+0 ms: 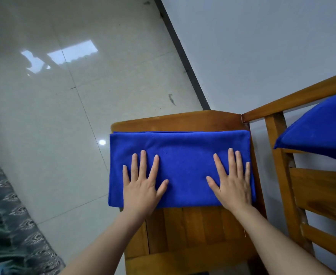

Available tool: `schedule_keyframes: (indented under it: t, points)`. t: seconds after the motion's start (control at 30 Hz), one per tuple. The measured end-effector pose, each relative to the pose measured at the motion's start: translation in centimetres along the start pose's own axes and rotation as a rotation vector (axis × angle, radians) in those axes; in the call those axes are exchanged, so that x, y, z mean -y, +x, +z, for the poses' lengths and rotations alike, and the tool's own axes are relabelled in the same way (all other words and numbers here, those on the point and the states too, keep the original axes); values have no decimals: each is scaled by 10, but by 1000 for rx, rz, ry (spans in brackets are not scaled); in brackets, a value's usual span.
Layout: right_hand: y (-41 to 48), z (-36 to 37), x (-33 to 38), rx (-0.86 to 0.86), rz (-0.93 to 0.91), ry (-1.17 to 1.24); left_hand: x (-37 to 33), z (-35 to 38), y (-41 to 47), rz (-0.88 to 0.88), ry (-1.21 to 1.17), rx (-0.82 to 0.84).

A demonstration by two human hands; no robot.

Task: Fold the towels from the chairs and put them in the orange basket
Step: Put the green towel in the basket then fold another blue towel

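A blue towel, folded into a long rectangle, lies flat across the seat of a wooden chair. My left hand presses flat on its left part with fingers spread and straight. My right hand presses flat on its right part the same way. A second blue towel hangs over the backrest rail of the chair at the right. The orange basket is not in view.
The chair's slatted wooden backrest rises at the right, close to a white wall. Glossy tiled floor spreads to the left. Patterned grey-green fabric fills the lower left corner.
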State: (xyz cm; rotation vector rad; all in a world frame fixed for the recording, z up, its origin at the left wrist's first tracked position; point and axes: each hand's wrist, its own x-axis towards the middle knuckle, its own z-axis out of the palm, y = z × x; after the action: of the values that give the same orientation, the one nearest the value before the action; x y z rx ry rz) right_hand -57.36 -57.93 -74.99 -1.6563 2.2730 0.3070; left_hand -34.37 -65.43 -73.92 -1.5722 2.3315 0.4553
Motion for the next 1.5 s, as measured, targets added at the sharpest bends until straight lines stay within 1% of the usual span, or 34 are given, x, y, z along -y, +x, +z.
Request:
schedule_keyframes:
  t: [0.07,0.1,0.13,0.2,0.27,0.3,0.33,0.43,0.5,0.57,0.67,0.73,0.8,0.9,1.0,1.1,1.17,1.2,1.27,1.37,1.4,1.5]
  points:
    - [-9,-2,-7,2,15,32,-4,1,-10,9,-3,-4]
    - [-15,-3,-10,-33,48,73,-4,2,-15,3,0,-2]
    - [-20,-3,-9,-75,119,133,1,4,-19,-12,2,7]
    - [-33,-14,-7,-151,373,286,7,2,-32,-42,-17,14]
    - [-37,-17,-6,-105,669,527,15,4,-37,-78,-24,42]
    - [-39,-18,-5,-83,782,627,18,2,-39,-105,-36,58]
    - [-40,-21,-2,-78,845,669,22,1,-40,-136,-51,84]
    - [-41,-30,-1,-98,879,633,29,-4,-47,-187,-130,110]
    - [-37,-36,-4,-49,905,641,32,-6,-49,-212,-214,97]
    - [-30,-39,-11,12,946,737,34,-9,-50,-198,-314,110]
    - [-23,-44,-19,75,998,862,32,-16,-51,-203,-422,84]
    - [-23,-46,-22,108,978,898,31,-18,-52,-227,-462,83]
    - [-26,-50,-20,102,932,923,30,-19,-55,-239,-490,80]
    - [-30,-63,-14,45,864,887,29,-21,-61,-240,-587,28]
    - [-42,-90,-7,-44,792,866,26,-24,-71,-201,-682,-27]
    - [-61,-119,2,-135,635,725,21,-25,-79,-186,-765,41]
    - [-72,-132,16,-167,568,703,18,-25,-84,-171,-779,91]
    - [-76,-135,27,-166,532,716,17,-24,-86,-160,-761,100]
    - [-81,-133,55,-111,425,729,17,-23,-86,-150,-721,94]
    - [-82,-121,103,-12,244,732,18,-24,-81,-142,-760,95]
    - [-81,-117,116,20,225,748,19,-25,-78,-147,-795,102]
    - [-74,-104,143,107,257,764,23,-26,-74,-220,-965,143]
